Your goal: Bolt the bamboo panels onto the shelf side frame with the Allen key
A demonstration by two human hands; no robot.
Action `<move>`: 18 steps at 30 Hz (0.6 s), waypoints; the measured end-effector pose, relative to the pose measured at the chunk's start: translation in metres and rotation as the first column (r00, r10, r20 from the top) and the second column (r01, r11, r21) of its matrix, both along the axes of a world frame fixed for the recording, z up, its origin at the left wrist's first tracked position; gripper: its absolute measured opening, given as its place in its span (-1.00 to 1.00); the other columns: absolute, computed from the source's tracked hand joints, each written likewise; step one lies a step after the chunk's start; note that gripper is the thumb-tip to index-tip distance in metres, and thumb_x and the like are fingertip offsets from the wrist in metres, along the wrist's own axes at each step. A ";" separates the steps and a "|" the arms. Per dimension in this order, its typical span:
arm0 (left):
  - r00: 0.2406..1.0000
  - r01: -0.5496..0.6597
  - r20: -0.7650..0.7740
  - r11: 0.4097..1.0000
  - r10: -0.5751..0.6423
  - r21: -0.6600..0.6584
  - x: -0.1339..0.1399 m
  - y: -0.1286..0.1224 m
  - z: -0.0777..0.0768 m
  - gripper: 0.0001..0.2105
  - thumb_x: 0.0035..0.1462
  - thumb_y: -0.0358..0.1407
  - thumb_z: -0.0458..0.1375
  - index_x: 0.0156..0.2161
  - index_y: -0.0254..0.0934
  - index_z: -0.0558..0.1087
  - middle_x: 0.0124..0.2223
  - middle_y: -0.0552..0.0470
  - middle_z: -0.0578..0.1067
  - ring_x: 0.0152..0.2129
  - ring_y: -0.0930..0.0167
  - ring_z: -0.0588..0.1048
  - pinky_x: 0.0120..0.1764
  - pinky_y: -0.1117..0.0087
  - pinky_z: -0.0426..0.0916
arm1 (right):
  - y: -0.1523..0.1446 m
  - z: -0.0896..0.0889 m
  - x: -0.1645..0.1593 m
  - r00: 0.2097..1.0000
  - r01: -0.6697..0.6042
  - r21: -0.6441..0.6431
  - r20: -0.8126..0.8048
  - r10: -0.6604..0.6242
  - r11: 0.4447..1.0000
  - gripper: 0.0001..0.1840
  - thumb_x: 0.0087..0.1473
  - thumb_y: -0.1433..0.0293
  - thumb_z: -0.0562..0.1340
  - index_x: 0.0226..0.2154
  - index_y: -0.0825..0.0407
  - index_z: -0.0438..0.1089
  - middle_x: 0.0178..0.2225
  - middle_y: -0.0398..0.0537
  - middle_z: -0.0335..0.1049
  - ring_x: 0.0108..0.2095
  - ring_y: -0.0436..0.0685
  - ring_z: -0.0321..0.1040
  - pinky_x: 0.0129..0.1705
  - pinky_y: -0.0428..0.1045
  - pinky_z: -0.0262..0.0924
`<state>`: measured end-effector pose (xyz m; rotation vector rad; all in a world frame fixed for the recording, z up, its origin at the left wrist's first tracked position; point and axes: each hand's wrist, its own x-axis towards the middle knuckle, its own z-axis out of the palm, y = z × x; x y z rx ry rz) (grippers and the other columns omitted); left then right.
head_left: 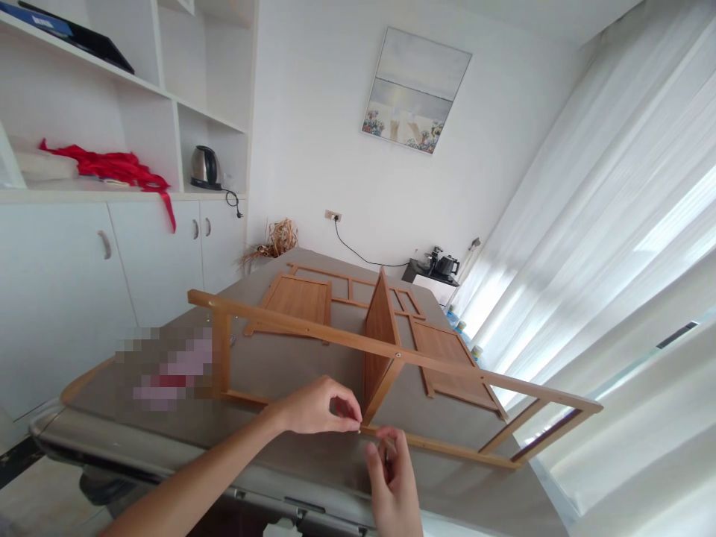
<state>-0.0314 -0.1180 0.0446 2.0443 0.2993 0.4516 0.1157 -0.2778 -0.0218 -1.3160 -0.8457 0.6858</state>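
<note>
A wooden ladder-like side frame (335,333) stands on its long edge across the table. A wooden panel (380,328) meets it upright near the middle, with a bolt head visible on the top rail at the joint. My left hand (321,406) pinches thumb and forefinger together at the bottom rail, just below that panel. Whatever is in the pinch is too small to name. Close by on the right, my right hand (393,477) has its fingers curled toward the thumb, around something small and dark that I cannot make out.
On the grey table (302,373), a slatted wooden panel (296,302), another panel (447,358) and a second frame (341,289) lie behind the upright one. A blurred pink packet (179,373) lies left. White cabinets (151,246) line the left wall; curtains (604,224) hang right.
</note>
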 end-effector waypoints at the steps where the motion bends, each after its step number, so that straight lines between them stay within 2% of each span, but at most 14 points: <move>1: 0.999 0.038 -0.012 0.999 -0.038 -0.020 0.002 0.003 0.001 -0.78 0.14 -0.15 0.30 -0.21 -0.26 0.63 -0.25 0.01 0.65 -0.30 0.41 0.57 -0.17 0.46 0.42 | 0.000 0.003 -0.002 0.986 0.053 -0.014 0.157 -0.050 0.998 -0.59 0.10 0.02 0.31 -0.18 -0.03 0.35 -0.59 -0.39 -0.13 -0.60 -0.07 -0.15 -0.54 -0.15 -0.15; 3: 0.994 0.105 -0.030 0.993 -0.107 -0.058 0.008 0.009 0.001 -0.77 0.11 -0.15 0.33 -0.21 -0.27 0.63 -0.24 0.01 0.65 -0.29 0.41 0.59 -0.16 0.46 0.44 | 0.000 0.007 -0.005 0.904 0.110 -0.034 0.418 -0.086 0.993 -0.59 0.14 -0.01 0.26 -0.18 -0.02 0.40 -0.61 -0.38 -0.16 -0.61 -0.05 -0.11 -0.53 -0.13 -0.10; 5: 0.987 0.150 -0.045 0.985 -0.155 -0.090 0.014 0.016 0.001 -0.74 0.09 -0.14 0.35 -0.20 -0.27 0.63 -0.24 0.00 0.66 -0.29 0.40 0.60 -0.17 0.46 0.44 | 0.003 0.009 -0.004 0.847 0.105 -0.057 0.528 -0.059 0.993 -0.58 0.18 -0.04 0.20 -0.23 -0.03 0.43 -0.62 -0.37 -0.11 -0.64 -0.04 -0.06 -0.54 -0.12 -0.07; 10: 0.972 0.206 -0.080 0.967 -0.219 -0.151 0.026 0.028 -0.001 -0.65 0.03 -0.03 0.37 -0.20 -0.26 0.64 -0.25 -0.01 0.66 -0.31 0.39 0.63 -0.20 0.48 0.47 | 0.010 0.001 0.006 0.759 0.211 -0.011 0.631 -0.157 0.978 -0.50 0.22 -0.11 0.11 -0.34 -0.05 0.44 -0.66 -0.33 0.00 -0.68 -0.02 0.02 -0.57 -0.11 0.00; 14: 0.965 0.227 -0.095 0.960 -0.244 -0.165 0.030 0.029 -0.001 -0.59 -0.02 0.04 0.38 -0.20 -0.25 0.64 -0.25 -0.01 0.67 -0.29 0.37 0.63 -0.18 0.47 0.48 | 0.013 -0.009 0.013 0.708 0.242 -0.018 0.687 -0.164 0.970 -0.49 0.22 -0.12 0.10 -0.34 -0.07 0.44 -0.67 -0.33 0.01 -0.70 -0.02 0.03 -0.58 -0.12 0.02; 18: 0.950 0.257 -0.139 0.954 -0.278 -0.152 0.026 0.026 0.003 -0.62 0.07 0.01 0.33 -0.14 -0.24 0.62 -0.19 -0.01 0.67 -0.24 0.37 0.63 -0.14 0.47 0.47 | 0.013 -0.015 0.015 0.655 0.277 -0.009 0.734 -0.181 0.961 -0.48 0.20 -0.14 0.10 -0.39 -0.07 0.43 -0.69 -0.33 -0.01 -0.72 -0.04 -0.01 -0.60 -0.13 0.01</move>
